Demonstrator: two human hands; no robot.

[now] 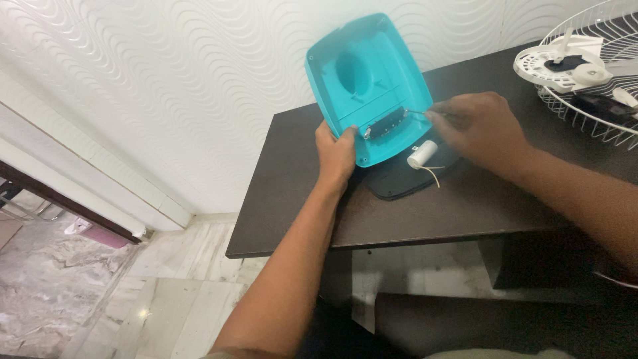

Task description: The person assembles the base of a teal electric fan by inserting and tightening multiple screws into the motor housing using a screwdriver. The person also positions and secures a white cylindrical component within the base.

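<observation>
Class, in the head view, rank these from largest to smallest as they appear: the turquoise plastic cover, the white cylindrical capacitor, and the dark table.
1. dark table
2. turquoise plastic cover, tilted up, held by the left hand
3. white cylindrical capacitor

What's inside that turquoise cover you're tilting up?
Inside the turquoise cover: an oval recess, moulded ribs and a dark switch block near its lower edge. The right hand hides the wiring's end; the cover's outer face is unseen.
</observation>
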